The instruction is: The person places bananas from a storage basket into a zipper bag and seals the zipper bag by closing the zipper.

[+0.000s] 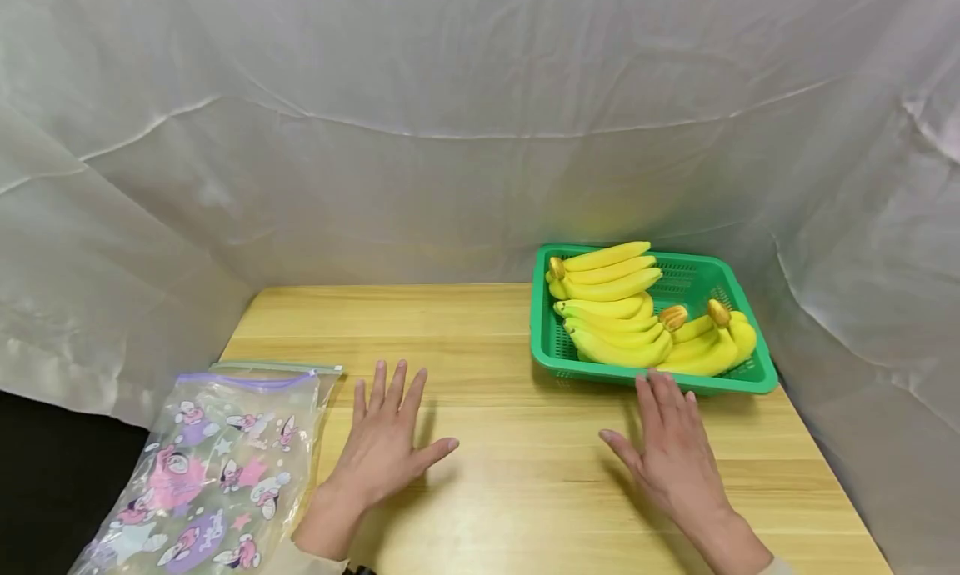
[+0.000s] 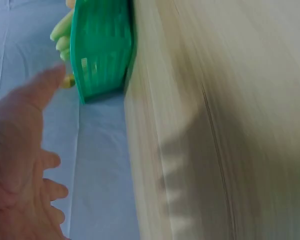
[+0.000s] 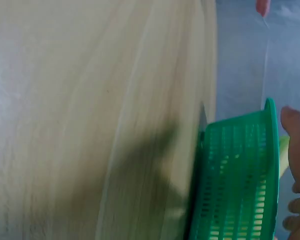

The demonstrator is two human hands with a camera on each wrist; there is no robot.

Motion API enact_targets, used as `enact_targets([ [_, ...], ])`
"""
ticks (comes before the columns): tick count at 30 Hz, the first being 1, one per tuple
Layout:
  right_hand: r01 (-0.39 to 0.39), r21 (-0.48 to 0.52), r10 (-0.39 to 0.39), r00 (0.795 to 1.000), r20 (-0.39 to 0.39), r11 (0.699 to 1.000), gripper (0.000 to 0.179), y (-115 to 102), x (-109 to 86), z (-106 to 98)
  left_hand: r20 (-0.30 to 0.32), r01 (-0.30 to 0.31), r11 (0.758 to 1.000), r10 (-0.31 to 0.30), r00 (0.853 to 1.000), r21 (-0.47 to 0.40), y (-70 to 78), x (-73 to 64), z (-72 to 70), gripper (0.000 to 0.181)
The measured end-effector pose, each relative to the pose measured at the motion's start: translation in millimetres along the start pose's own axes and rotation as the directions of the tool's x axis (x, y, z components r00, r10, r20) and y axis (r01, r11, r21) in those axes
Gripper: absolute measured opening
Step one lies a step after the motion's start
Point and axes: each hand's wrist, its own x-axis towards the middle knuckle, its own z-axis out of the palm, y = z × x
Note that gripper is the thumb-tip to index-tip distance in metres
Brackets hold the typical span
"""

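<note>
Left hand: palm down above the table (image 1: pixel 525 492), fingers straight and slightly fanned, thumb stretched out to the side; the left hand (image 1: pixel 384 450) holds nothing.
Right hand: also empty, fingers straight and close together, thumb spread wide; the right hand (image 1: pixel 675 454) is in front of the basket (image 1: pixel 537 317), its fingertips overlapping the near rim, though whether they touch it is hard to tell.
Basket: green plastic with slotted sides, at the far right of the wooden table.
Bananas: yellow bunches of bananas (image 1: pixel 618 354) with brown stem ends, inside the basket, the leftmost ones reaching above the rim.
Bag: a clear zip bag (image 1: pixel 247 458) printed with pink and purple cartoon figures, lying flat just left of the left hand, purple strip at its far end.
Cloth: pale grey cloth (image 1: pixel 450 183) hangs behind the table and along both sides.
</note>
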Motion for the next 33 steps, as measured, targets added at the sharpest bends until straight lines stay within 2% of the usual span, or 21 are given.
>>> enact_targets([
  [4,0.033,0.026,-0.029,0.986,-0.166,0.999,0.093,11.6,5.0,-2.0,-0.041,-0.038,0.999,0.037,0.998,-0.033,13.1,11.4,5.9,0.098],
  [8,0.025,0.042,-0.013,0.964,-0.264,0.999,0.085,28.3,10.5,-7.3,-0.062,-0.073,0.996,0.069,0.996,-0.06,31.7,30.3,8.4,0.087],
  [12,-0.013,0.082,0.04,0.942,-0.332,0.997,0.076,46.0,14.5,-12.2,-0.043,-0.091,0.992,0.087,0.995,-0.093,53.2,53.9,8.4,0.081],
  [15,-0.078,0.099,0.107,0.933,-0.343,0.992,0.065,57.4,14.7,-15.8,-0.022,-0.118,0.987,0.116,0.993,-0.111,68.5,70.5,10.4,0.08],
  [18,-0.175,0.105,0.2,0.923,-0.329,0.979,0.064,67.4,12.2,-19.5,-0.007,-0.157,0.98,0.157,0.988,-0.121,81.5,84.6,14.3,0.08],
  [23,-0.343,0.121,0.363,0.899,-0.245,0.932,0.074,82.8,9.1,-20.2,0.037,-0.188,0.976,0.193,0.981,-0.107,98.1,105.2,21.5,0.083],
  [27,-0.471,0.123,0.48,0.875,-0.065,0.874,0.091,92.1,8.0,-22.5,0.096,-0.195,0.975,0.205,0.974,-0.104,109.1,118.3,29.7,0.088],
  [30,-0.551,0.122,0.545,0.834,0.082,0.825,0.102,95.4,8.9,-24.6,0.152,-0.212,0.973,0.224,0.963,-0.088,112.5,124.6,38.8,0.093],
  [33,-0.589,0.13,0.571,0.807,0.151,0.797,0.106,95.7,11.2,-25.1,0.2,-0.242,0.968,0.25,0.947,-0.065,112.0,125.9,47.5,0.096],
])
